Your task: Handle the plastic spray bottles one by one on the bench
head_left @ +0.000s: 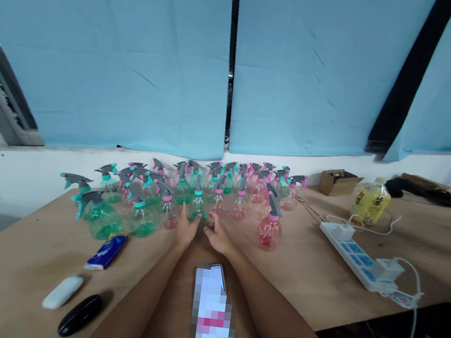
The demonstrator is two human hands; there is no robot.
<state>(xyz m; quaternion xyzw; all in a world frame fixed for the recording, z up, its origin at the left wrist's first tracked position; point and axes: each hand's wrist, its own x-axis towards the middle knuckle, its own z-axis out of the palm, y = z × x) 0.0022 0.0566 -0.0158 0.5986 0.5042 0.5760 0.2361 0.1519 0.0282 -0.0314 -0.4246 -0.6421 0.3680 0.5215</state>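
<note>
A green-tinted spray bottle [197,205] with a grey and teal trigger head stands upright in front of my hands. My left hand [187,233] is at its lower left, forefinger stretched forward and thumb apart. To its lower right is my right hand [219,237], thumb and forefinger spread, the other fingers partly hidden. Whether either hand touches the bottle, I cannot tell. Just beyond the right hand stand pink spray bottles, one [239,206] with a grey and pink head. Left of my left hand are another pink bottle [169,214] and a green bottle [142,218].
Several more spray bottles crowd toward the wall; one pink bottle [269,233] stands apart at right. A phone [212,310] lies between my forearms. At left lie a blue packet [107,252], white case [63,291] and black case [80,315]. A power strip [356,257] with cables is at right.
</note>
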